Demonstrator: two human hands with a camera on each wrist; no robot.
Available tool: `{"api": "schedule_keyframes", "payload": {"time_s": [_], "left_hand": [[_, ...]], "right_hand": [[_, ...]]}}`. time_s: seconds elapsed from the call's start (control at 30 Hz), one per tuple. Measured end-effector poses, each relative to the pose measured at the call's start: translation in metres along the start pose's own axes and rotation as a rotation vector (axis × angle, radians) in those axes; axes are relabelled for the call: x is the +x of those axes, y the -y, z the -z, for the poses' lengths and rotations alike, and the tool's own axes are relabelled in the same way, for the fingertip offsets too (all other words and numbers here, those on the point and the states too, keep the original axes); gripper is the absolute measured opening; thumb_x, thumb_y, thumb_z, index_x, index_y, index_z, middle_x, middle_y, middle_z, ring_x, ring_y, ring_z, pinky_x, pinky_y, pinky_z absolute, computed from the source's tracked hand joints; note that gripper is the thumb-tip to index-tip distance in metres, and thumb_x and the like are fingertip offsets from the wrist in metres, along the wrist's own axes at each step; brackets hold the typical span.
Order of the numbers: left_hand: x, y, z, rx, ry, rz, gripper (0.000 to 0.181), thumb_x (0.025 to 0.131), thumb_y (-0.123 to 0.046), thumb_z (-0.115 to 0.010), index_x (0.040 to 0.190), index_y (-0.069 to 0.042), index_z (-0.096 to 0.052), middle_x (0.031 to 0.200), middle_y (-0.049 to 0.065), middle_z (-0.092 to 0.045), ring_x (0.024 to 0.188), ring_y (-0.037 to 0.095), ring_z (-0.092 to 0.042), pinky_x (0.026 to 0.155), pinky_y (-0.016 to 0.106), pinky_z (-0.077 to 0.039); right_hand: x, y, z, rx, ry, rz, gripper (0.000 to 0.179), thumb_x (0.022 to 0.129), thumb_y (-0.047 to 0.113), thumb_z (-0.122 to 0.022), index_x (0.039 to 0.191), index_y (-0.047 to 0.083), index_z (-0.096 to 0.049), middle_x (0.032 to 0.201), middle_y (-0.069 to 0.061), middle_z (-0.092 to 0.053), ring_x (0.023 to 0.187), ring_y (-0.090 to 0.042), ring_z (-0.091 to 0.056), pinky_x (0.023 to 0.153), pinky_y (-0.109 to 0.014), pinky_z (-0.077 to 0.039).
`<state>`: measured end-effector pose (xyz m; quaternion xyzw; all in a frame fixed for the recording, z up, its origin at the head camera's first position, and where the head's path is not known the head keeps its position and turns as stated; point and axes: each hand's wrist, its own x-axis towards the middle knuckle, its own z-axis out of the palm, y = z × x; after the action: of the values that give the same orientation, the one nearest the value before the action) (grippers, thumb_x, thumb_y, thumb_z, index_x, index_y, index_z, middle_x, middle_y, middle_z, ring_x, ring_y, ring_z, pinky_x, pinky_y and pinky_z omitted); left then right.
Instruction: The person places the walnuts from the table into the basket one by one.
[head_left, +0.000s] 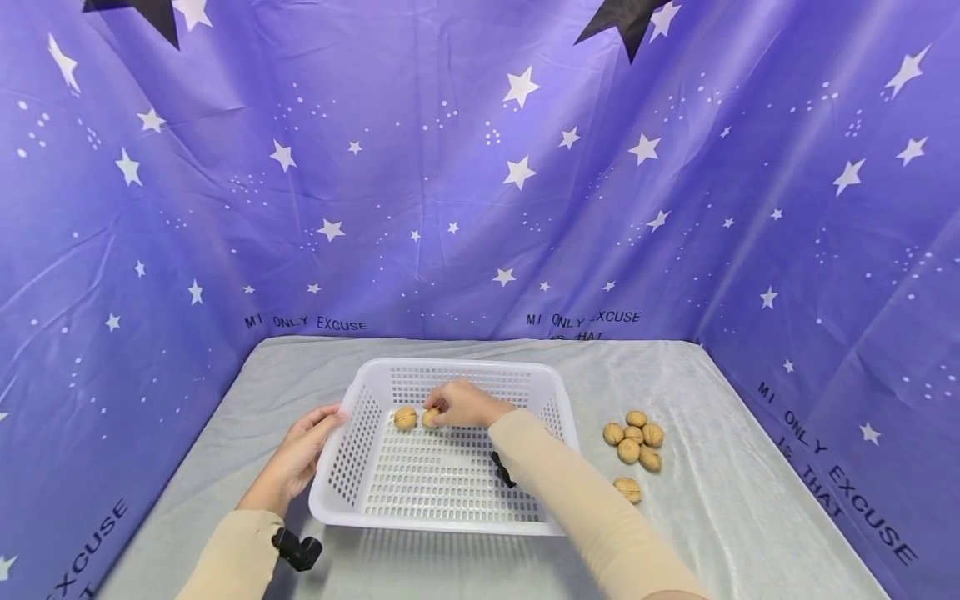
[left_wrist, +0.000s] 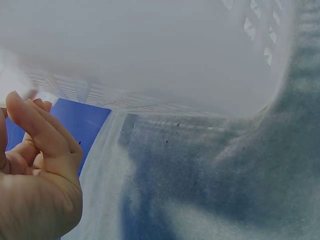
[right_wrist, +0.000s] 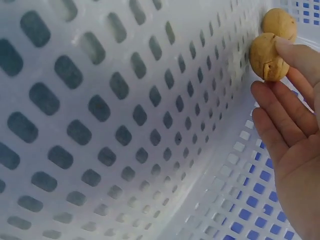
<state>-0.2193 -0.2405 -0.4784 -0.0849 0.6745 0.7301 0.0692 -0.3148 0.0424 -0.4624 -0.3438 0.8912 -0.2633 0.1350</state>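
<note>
A white perforated plastic basket (head_left: 442, 527) stands on the cloth-covered table. My left hand (head_left: 300, 450) holds its left rim, thumb and fingers at the edge; in the left wrist view the left hand (left_wrist: 42, 165) is bent up beside the basket wall (left_wrist: 150, 65). Inside the basket, my right hand (head_left: 465, 404) pinches a walnut (head_left: 431, 417) between thumb and fingertips, close over the floor. Another walnut (head_left: 405, 418) lies just left of it. In the right wrist view the pinched walnut (right_wrist: 268, 57) overlaps the second walnut (right_wrist: 280, 24), with the right hand (right_wrist: 300, 110) below.
Right of the basket, a loose cluster of several walnuts (head_left: 633, 437) lies on the grey cloth (head_left: 735, 500). One more walnut (head_left: 627, 490) sits nearer, beside the right sleeve (head_left: 585, 500). Purple star-printed curtains (head_left: 450, 183) enclose the table at the back and sides.
</note>
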Motion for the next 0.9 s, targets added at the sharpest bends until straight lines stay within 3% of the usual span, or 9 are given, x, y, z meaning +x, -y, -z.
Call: {"api": "schedule_keyframes", "payload": {"time_s": [0.4, 0.67, 0.9], "left_hand": [[0.0, 0.0, 0.001, 0.008, 0.006, 0.002, 0.04, 0.1, -0.032, -0.063, 0.133, -0.01, -0.053, 0.104, 0.005, -0.069, 0.088, 0.02, -0.07, 0.07, 0.035, -0.06], [0.001, 0.001, 0.002, -0.013, 0.014, 0.001, 0.032, 0.1, -0.03, -0.063, 0.127, -0.014, -0.057, 0.103, 0.005, -0.069, 0.087, 0.02, -0.07, 0.07, 0.034, -0.06], [0.001, 0.001, 0.002, -0.018, 0.027, 0.004, 0.034, 0.1, -0.031, -0.063, 0.129, -0.013, -0.055, 0.102, 0.004, -0.07, 0.086, 0.019, -0.07, 0.069, 0.035, -0.061]], "right_hand": [[-0.005, 0.01, 0.019, -0.007, 0.033, 0.001, 0.044, 0.089, 0.028, -0.078, 0.126, 0.007, -0.067, 0.124, -0.002, -0.068, 0.11, -0.017, -0.064, 0.095, -0.028, -0.051], [-0.019, 0.014, 0.048, -0.006, 0.046, 0.001, 0.039, 0.092, 0.019, -0.074, 0.128, 0.009, -0.066, 0.129, -0.003, -0.066, 0.116, -0.022, -0.062, 0.097, -0.032, -0.05], [-0.037, 0.01, 0.075, -0.016, 0.018, 0.029, 0.042, 0.092, 0.022, -0.074, 0.129, 0.007, -0.064, 0.128, -0.006, -0.066, 0.114, -0.021, -0.063, 0.096, -0.033, -0.051]]}}
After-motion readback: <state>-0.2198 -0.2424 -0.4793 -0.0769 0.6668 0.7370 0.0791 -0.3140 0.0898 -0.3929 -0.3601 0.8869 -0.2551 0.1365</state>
